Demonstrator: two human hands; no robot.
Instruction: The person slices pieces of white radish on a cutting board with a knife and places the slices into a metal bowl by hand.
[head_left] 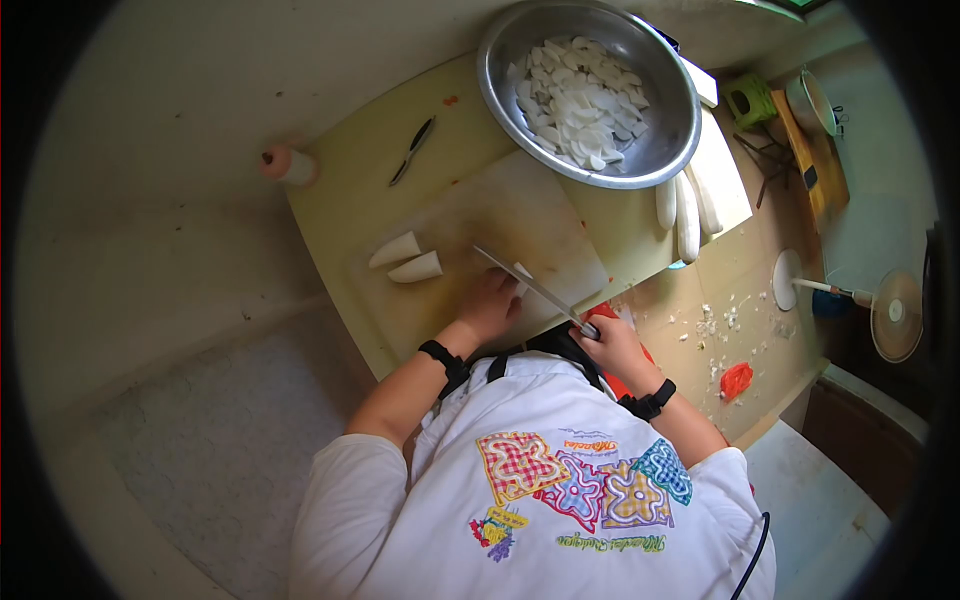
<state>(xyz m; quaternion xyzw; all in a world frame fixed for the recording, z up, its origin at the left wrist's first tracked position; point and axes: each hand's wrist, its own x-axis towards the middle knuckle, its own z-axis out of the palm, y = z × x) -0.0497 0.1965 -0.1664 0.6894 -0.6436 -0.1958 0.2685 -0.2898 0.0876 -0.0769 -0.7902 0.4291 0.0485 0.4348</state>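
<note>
My right hand (612, 345) grips the handle of a kitchen knife (545, 291) whose blade slants across the near part of a white cutting board (510, 205). Just left of the blade, my left hand (490, 300) has bent fingers on a short piece of white radish (523, 279), partly hidden by the knife and fingers. Two longer cut radish pieces, the upper one (395, 250) and the lower one (415, 268), lie on the board's left side. Beyond the board stands a large metal basin (668, 115) holding many white radish slices (582, 100).
Several whole peeled radishes (687, 218) lie at the table's right edge beside the basin. A dark-handled peeler or small knife (411, 152) and a pink-capped bottle (290, 166) are at the far left. Scraps, a red object (736, 381) and a fan (897, 314) are to the right.
</note>
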